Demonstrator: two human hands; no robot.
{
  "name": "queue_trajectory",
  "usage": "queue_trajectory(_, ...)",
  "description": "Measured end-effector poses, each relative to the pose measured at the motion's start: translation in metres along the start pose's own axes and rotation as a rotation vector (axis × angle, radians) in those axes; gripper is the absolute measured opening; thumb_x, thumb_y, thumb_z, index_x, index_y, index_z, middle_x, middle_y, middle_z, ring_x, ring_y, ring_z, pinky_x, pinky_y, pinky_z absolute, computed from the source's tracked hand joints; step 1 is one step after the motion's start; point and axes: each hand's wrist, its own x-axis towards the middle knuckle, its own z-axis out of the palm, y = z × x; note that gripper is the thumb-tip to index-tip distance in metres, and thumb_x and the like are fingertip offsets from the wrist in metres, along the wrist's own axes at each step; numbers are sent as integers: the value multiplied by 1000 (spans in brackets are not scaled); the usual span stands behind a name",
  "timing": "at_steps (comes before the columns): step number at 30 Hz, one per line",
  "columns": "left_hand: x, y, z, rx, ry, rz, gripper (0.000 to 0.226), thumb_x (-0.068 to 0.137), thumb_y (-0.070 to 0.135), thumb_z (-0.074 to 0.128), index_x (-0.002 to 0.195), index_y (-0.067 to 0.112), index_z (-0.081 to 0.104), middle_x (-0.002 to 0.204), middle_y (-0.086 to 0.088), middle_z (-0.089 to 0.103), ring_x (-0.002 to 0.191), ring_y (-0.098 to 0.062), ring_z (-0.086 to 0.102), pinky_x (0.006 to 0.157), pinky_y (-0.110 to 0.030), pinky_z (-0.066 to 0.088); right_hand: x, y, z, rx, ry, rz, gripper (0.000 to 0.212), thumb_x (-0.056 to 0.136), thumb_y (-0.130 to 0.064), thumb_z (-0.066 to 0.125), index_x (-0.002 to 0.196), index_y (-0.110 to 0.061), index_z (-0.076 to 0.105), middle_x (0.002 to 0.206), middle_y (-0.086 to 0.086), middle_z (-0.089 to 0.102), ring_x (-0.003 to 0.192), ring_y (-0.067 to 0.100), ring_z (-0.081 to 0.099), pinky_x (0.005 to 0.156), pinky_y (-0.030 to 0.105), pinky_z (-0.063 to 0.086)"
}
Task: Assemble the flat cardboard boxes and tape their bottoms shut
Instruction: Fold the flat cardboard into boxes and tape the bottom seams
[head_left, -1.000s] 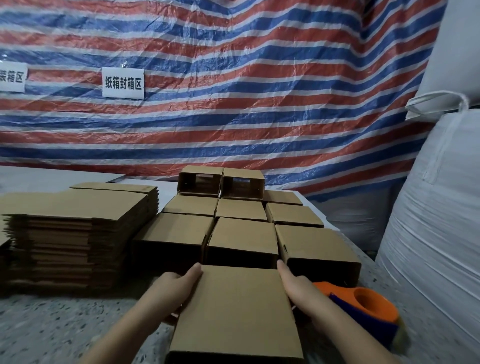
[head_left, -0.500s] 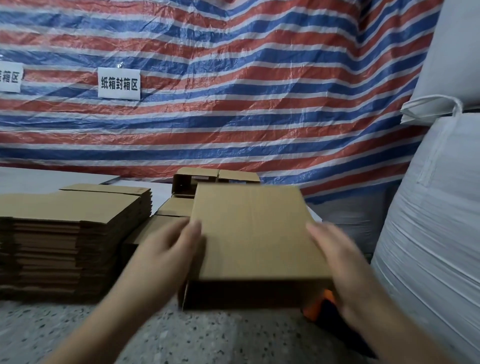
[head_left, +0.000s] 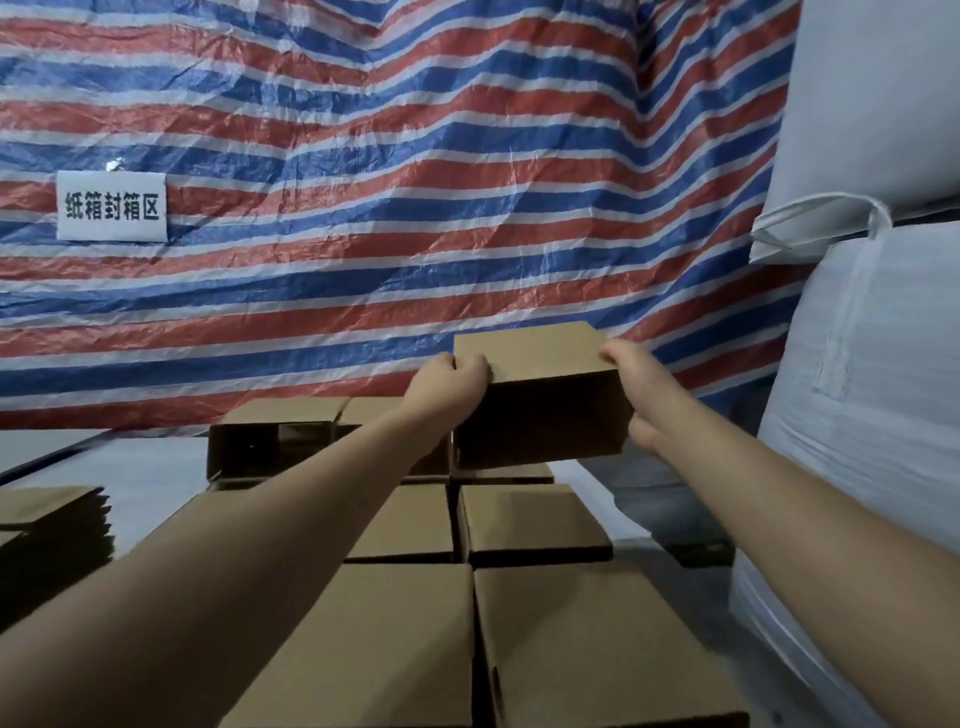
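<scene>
Assembled box (head_left: 535, 400) held in air between both hands: left hand (head_left: 449, 382) gripping its left top edge, right hand (head_left: 636, 400) curled around right side. Finished boxes (head_left: 530, 525) lie below hands, on table (head_left: 130, 478).

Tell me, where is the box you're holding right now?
The held box is up in the air at the far end of the rows of finished boxes, right of centre, between the left hand and right hand, before the striped tarp.
</scene>
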Motion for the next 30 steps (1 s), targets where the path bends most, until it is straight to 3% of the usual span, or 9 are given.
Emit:
queue_trajectory(2,34,-15,27,105,9,28,36,97,46,34,96,18,58,88,0,59,80,-12,55,61,-27,38,36,17,-1,-35,65,23,28,94,-41,56,110,-19,62,101,10,69,91,26,68,59,32,53)
queue_trajectory(5,79,-37,54,253,-12,47,50,95,49,29,108,14,63,108,-11,63,97,-25,60,88,-39,49,82,41,-1,-51,118,15,22,96,-42,56,103,-21,59,100,9,68,89,24,67,57,31,50)
queue_trajectory(10,125,-68,78,471,8,70,59,98,48,23,131,15,58,142,-13,49,132,-30,40,115,-52,24,136,80,5,-110,172,-32,18,98,-40,52,100,-23,56,96,4,64,85,18,62,59,27,44)
queue_trajectory(13,140,-83,87,508,2,55,61,99,47,21,139,15,53,151,-13,42,143,-29,29,119,-52,14,157,93,10,-113,158,-28,18,98,-42,50,93,-26,55,98,4,64,88,18,62,62,28,45)
queue_trajectory(17,152,-95,91,539,10,63,68,98,49,15,143,10,49,156,-15,34,149,-29,16,120,-52,1,180,99,18,-85,104,-13,27,97,-44,44,99,-21,59,101,8,66,93,21,64,67,31,48)
queue_trajectory(21,161,-110,86,611,17,57,77,95,57,11,140,9,52,156,-15,34,150,-30,12,119,-53,-2,196,109,29,-111,54,18,25,99,-38,43,98,-19,59,97,7,66,90,20,64,65,30,47)
queue_trajectory(24,161,-122,84,729,-18,49,79,95,58,7,138,14,56,158,-14,31,151,-28,6,117,-53,-7,203,124,30,-191,-10,47,28,99,-35,47,106,-13,64,101,8,69,98,24,66,83,35,54)
queue_trajectory(27,156,-128,84,913,-36,103,70,98,53,12,128,15,63,145,-14,50,142,-31,30,115,-50,13,200,134,26,-330,-62,56,46,103,-42,48,135,-10,58,134,12,62,125,29,58,111,44,44)
queue_trajectory(30,145,-122,80,945,-26,143,62,101,51,17,108,14,66,113,-10,67,107,-29,58,91,-40,39,190,128,24,-463,-48,30,61,105,-51,38,147,-9,45,147,14,50,135,31,48,114,46,38)
